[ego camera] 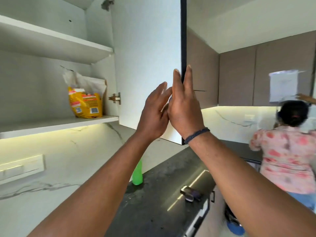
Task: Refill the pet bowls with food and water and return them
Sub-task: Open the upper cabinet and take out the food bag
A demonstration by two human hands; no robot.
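- Two bare forearms are raised from the bottom of the frame toward an open wall cupboard.
- Its white cupboard door (148, 65) is swung outward, and its dark free edge is gripped by the right hand (185, 106): the thumb is laid on the inner white face, the fingers are held straight and together along the outer side.
- A dark braided band (196, 135) is worn on the right wrist.
- The left hand (153, 113) is held flat against the inner face of the door, just beside the right hand, its fingers extended and slightly spread; nothing is held in it.
- A yellow food bag (84, 102), its top crumpled open, is stood on the lower shelf (51, 124) inside the cupboard, near the hinge side.
- Below, a green bottle (137, 175) is stood on the dark countertop (162, 202), and a pair of glasses (190, 194) is laid further right.
- At the far right, a second person in a floral shirt (287, 154) is seen from behind.
- No pet bowls can be identified with certainty.
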